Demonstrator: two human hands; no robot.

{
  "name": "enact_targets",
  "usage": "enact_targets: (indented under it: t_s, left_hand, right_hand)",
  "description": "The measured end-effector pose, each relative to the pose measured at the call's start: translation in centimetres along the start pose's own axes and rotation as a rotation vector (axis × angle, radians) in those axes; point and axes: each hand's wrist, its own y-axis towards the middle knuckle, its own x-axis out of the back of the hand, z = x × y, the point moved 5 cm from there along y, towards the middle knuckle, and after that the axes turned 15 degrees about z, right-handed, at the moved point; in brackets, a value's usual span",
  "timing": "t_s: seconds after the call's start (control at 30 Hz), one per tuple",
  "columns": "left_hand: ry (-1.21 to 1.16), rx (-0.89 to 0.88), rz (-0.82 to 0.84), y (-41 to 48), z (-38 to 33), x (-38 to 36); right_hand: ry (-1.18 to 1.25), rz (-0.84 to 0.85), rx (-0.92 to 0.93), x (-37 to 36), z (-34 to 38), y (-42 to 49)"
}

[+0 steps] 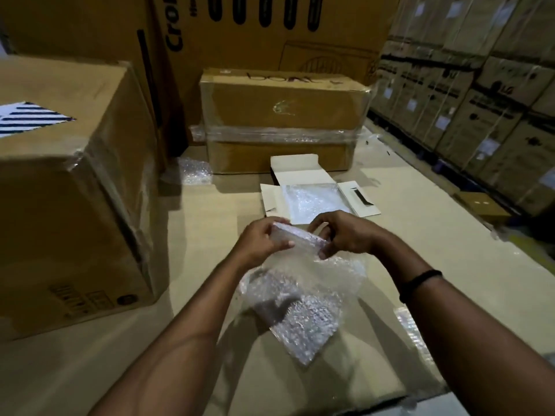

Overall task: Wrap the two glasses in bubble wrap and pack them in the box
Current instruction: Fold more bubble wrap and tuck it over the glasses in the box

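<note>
Mid-frame, the left grip [264,239] and right grip [341,235] are both clasping a glass [300,238] rolled in bubble wrap [303,310] (loose end trailing downward), below the box [300,175].

Dim warm light, soft shadows, slight blur, wide-angle bending at edges.

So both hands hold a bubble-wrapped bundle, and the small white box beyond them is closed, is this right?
Not quite. The head view shows the white box open, its flaps spread and bubble wrap inside. The left hand and right hand do hold the bubble-wrapped bundle.
</note>
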Motion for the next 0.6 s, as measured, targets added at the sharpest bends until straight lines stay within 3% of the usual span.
enact_targets:
  t_s: [0.2,0.3,0.5,0.6]
  left_hand:
    - [-0.155,0.006,-0.258,4.1,-0.2,0.2]
    - [-0.186,0.033,-0.354,6.4,-0.4,0.2]
    - [0.098,0.017,-0.600,10.4,-2.5,1.0]
    - [0.256,0.139,-0.662,12.6,-2.4,1.7]
  right_hand:
    - [0.116,-0.098,-0.030,5.7,-5.8,0.4]
    - [0.180,-0.162,0.053,8.6,-7.8,0.8]
    - [0.311,-0.367,0.201,14.4,-9.7,4.2]
    - [0.248,-0.423,0.204,16.5,-9.8,6.9]
